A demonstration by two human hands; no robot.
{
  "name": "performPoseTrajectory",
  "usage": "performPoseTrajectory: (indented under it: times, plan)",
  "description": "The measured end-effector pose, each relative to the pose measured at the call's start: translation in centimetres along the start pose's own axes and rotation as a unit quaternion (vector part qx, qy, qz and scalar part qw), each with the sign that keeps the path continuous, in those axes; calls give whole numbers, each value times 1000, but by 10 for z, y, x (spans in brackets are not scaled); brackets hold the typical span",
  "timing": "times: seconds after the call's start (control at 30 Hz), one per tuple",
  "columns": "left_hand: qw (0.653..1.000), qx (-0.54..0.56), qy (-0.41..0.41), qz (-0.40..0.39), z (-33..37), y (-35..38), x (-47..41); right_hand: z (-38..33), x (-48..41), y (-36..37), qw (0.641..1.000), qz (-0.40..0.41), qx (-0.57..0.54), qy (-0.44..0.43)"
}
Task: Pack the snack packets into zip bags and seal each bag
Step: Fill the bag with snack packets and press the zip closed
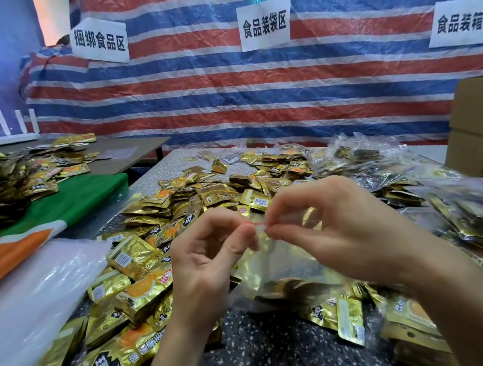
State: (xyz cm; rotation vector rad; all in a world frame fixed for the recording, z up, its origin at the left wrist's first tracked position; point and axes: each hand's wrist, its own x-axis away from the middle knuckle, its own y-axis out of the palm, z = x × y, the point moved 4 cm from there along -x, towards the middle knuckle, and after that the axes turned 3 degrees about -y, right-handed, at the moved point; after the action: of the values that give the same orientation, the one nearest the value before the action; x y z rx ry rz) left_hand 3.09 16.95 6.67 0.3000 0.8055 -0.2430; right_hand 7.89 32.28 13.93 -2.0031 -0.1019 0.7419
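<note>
Left hand [203, 256] and right hand [330, 230] raised, fingers [272, 224] curled, apparently pinching, fingertips nearly meeting.

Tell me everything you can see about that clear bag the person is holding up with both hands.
The zip bag is thin, clear, glossy plastic with a red strip along its top edge. The left hand and right hand pinch that edge from either side, holding the bag upright over the speckled table. Gold snack packets lie in its bottom. Whether the strip is fully sealed cannot be told.
</note>
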Motion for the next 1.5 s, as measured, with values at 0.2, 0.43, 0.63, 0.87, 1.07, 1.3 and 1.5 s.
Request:
performPoseTrajectory:
  times: [0.2, 0.43, 0.63, 0.87, 1.07, 1.3, 1.5]
  plan:
    - [1000, -9, -11, -5, 19, 1, -16, -11, -8, -23, 999, 9, -26, -17]
    - [996, -55, -71, 6, 15, -11, -9, -2, -11, -2, 999, -38, -18, 27]
    - [993, -101, -61, 17, 17, -22, -3, -9, -15, 15, 999, -47, 11, 25]
    - [992, -100, -79, 7, 18, -28, 2, -23, -15, 20, 997, -43, 69, 0]
    - [994, -99, -55, 11, 28, -28, 1, -34, -13, 15, 998, 12, 50, -21]
    - [996, -61, -9, 62, 41, -21, 0, -57, -6, 4, 990, 51, 123, -47]
    - [993, -49, -7, 106, 42, -10, 5, -54, 0, -4, 988, 26, 153, -19]
